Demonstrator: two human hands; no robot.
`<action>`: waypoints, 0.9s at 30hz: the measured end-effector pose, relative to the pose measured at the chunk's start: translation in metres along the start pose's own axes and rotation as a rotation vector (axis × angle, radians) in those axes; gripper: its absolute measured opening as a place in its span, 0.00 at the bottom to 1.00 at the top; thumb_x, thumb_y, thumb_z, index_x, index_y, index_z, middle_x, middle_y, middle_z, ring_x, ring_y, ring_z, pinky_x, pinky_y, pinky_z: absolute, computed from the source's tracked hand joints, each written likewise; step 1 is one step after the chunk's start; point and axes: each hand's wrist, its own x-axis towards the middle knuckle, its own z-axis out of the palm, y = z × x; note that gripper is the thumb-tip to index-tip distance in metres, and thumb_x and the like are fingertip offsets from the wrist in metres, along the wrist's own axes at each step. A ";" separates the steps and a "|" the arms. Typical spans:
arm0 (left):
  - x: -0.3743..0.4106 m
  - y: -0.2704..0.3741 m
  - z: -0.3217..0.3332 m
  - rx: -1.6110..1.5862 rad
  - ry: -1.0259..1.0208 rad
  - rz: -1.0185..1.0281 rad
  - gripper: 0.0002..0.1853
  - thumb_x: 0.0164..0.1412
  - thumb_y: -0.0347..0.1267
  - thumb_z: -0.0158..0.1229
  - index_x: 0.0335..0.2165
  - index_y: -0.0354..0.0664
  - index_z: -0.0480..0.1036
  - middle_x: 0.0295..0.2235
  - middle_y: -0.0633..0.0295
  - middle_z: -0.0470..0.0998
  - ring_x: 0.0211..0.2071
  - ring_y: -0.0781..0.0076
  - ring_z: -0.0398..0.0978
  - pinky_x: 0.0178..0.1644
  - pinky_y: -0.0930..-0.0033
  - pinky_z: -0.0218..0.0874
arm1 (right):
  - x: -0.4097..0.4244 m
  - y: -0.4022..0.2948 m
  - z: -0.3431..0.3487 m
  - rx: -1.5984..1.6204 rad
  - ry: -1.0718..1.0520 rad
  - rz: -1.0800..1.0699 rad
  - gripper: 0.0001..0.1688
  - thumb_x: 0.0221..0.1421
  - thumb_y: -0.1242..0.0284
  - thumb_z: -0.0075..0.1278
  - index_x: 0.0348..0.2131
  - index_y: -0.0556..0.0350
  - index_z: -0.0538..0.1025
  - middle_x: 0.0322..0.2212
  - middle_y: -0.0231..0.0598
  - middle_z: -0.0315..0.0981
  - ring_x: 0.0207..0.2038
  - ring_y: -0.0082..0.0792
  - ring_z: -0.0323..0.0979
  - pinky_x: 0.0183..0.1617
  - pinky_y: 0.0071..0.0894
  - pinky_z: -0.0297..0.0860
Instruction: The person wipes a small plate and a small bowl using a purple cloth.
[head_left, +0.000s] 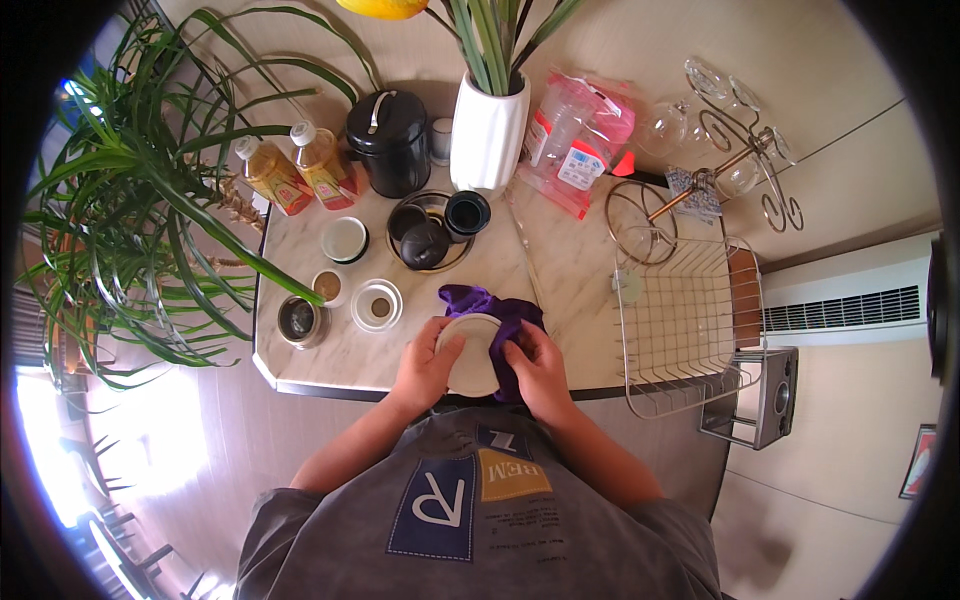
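Note:
Between my two hands is a pale round lid or shallow dish (472, 356), held at the table's front edge. My left hand (426, 364) grips its left side, thumb lying across the face. A purple cloth (517, 319) is bunched in my right hand (541, 367), which presses it against the dish's right rim. More of the cloth spreads behind the dish. To the left of my left hand stands a white cup (377, 306) with something brown at its bottom. A small jar with a brown top (328, 287) and a metal-rimmed canister (302, 321) stand further left.
A round tray (394, 251) bears dark cups and a dark teapot or lidded pot (424, 246). Behind stand a white vase (491, 135), black canister (388, 142) and two drink bottles (325, 166). A wire basket (675, 322) and wine glass rack (701, 180) occupy the right; plant leaves (217, 247) overhang the left.

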 end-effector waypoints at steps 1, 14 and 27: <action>-0.001 0.006 -0.001 0.022 0.032 -0.055 0.12 0.59 0.33 0.49 0.39 0.36 0.69 0.26 0.60 0.74 0.27 0.80 0.69 0.33 0.72 0.62 | 0.000 0.006 -0.006 -0.073 -0.044 -0.001 0.13 0.52 0.78 0.49 0.40 0.64 0.70 0.28 0.30 0.70 0.32 0.17 0.66 0.38 0.18 0.63; 0.015 0.018 -0.016 0.205 -0.389 -0.110 0.17 0.62 0.40 0.45 0.32 0.36 0.70 0.21 0.68 0.69 0.26 0.85 0.64 0.30 0.78 0.58 | 0.010 -0.024 0.002 -0.675 -0.220 -0.304 0.10 0.46 0.80 0.49 0.33 0.65 0.71 0.25 0.40 0.73 0.29 0.29 0.72 0.34 0.25 0.66; -0.009 0.004 0.011 -0.172 -0.127 -0.143 0.19 0.61 0.34 0.46 0.48 0.38 0.58 0.29 0.63 0.70 0.15 0.81 0.66 0.16 0.80 0.59 | 0.009 0.000 0.003 -0.353 0.018 -0.129 0.11 0.49 0.78 0.49 0.35 0.62 0.69 0.23 0.35 0.71 0.25 0.21 0.68 0.30 0.22 0.65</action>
